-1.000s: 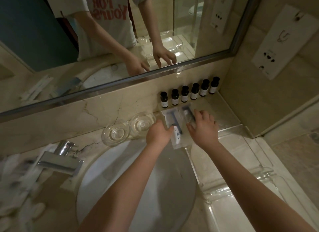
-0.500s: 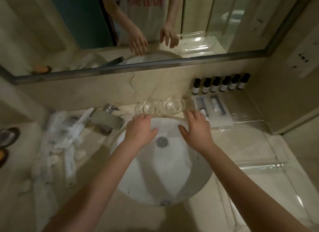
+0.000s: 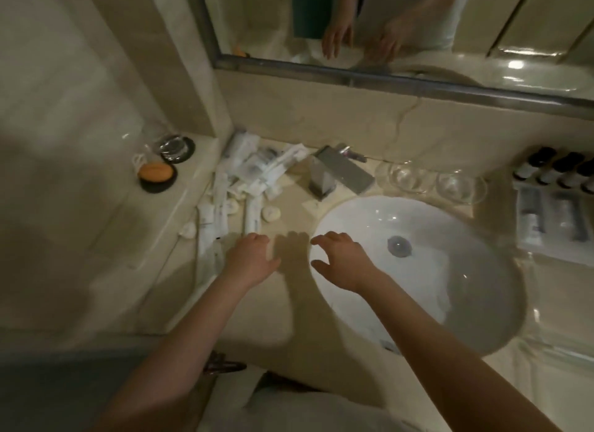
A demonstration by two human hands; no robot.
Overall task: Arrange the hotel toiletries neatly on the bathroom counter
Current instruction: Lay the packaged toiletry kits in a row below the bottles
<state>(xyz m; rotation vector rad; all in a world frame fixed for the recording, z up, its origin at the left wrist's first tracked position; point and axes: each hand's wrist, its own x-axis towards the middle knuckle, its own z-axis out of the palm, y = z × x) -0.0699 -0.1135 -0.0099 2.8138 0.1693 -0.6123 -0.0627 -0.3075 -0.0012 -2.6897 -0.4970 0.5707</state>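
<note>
A jumbled heap of white toiletry packets (image 3: 254,171) lies on the counter left of the faucet, with long sachets (image 3: 220,206) and small round soaps (image 3: 271,213) trailing toward me. My left hand (image 3: 249,258) hovers empty just below the heap, fingers curled and apart. My right hand (image 3: 342,260) is open over the left rim of the basin (image 3: 450,271). At far right stands a row of small dark bottles (image 3: 559,171), with clear-wrapped kits (image 3: 546,219) laid flat in front of them.
A chrome faucet (image 3: 337,172) stands behind the basin, two clear glass dishes (image 3: 430,180) to its right. On a side ledge at left are an orange soap on a black dish (image 3: 156,174) and a glass tumbler (image 3: 175,147). A mirror (image 3: 385,23) runs above.
Both hands left the wrapped kits at the right and swept left across the basin to the messy heap. The view turned left with them.
</note>
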